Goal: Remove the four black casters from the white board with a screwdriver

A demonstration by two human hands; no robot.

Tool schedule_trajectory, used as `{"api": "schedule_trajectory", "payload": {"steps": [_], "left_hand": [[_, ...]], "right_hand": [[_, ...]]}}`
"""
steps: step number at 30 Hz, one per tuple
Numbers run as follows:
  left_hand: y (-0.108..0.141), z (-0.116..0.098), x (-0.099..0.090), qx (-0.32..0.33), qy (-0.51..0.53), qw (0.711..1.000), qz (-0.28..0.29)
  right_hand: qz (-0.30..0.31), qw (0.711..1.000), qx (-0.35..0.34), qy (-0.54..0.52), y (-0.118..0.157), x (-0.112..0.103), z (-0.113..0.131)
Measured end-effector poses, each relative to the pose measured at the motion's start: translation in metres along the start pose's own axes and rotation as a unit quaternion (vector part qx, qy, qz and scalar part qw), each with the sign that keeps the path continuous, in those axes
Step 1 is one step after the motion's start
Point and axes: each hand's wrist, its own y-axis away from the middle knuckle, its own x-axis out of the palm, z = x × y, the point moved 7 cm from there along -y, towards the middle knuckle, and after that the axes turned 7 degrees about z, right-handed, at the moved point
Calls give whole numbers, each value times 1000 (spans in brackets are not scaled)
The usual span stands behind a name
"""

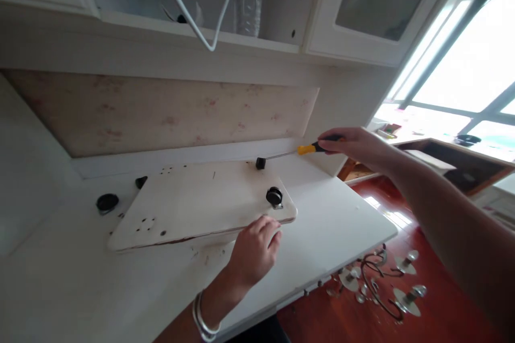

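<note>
A: so how far along is this one?

B: about halfway, I'd say. The board [201, 193] is on the bench [333, 209], and its left end just has bare holes [145, 224]. One loose wheel [107, 203] sits out to the left, and a second loose wheel [140, 182] is over by the far left edge, partly hidden. Right end's the bit left to sort imo: the near wheel [274, 196] and the far wheel [260, 163] are both sitting on it.

A: and the hands?

B: right hand [348, 142] is wrapped round the handle of the screwdriver [306, 149], arm stretched way out from the right, shaft aimed left at the far wheel. Tip's right up by it, can't tell if it's seated in anything. Left hand [255, 251] is kinda half open, fingers loosely bent, resting at the board's near edge close to the near wheel. Doesn't look like it's gripping anything. Forearm comes up from the bottom.
</note>
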Motion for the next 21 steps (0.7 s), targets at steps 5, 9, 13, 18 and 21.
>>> {"api": "schedule_trajectory", "payload": {"steps": [5,9,13,18,21], "left_hand": [[37,47,-50,-249,293,920,-71],[68,75,-87,-311,364,862,-168],[91,92,-107,-329,367,841,-221],[109,110,-103,-370,397,808,-230],[112,113,-99,-376,413,795,-235]], "right_hand": [[-71,939,30,-336,57,80,-44],[-30,895,106,-432,100,173,-59],[14,873,166,-458,130,252,-66],[54,840,215,-495,147,304,-70],[44,806,234,-542,153,312,-68]]}}
